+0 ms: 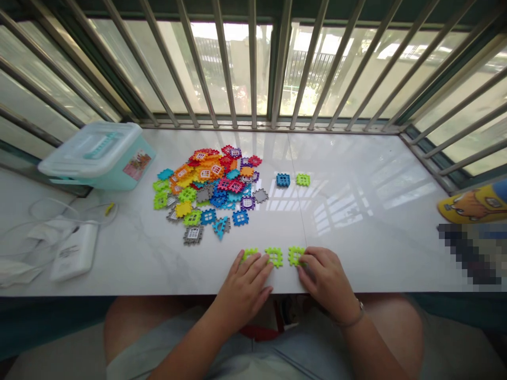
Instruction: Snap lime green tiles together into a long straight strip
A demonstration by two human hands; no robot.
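Note:
Three lime-green window-shaped building tiles lie in a row near the front edge of the table. Flat across the left tile (249, 254) rests my left hand (246, 282), its fingers stretched out and reaching the middle tile (274, 257). My right hand (325, 275) pinches the edge of the right tile (294, 256) between thumb and fingers; part of that tile is hidden. A small gap separates the right tile from the middle one. Farther back, a dark blue tile (282, 180) and another lime-green tile (303, 180) lie side by side.
A heap of mixed-colour building tiles (217, 196) spreads left of centre. A lidded teal box (114, 166) stands at the back left, with a white device (75, 253) and cables in front. At right lies a yellow cylinder (471, 203). Metal bars (253, 63) line the back.

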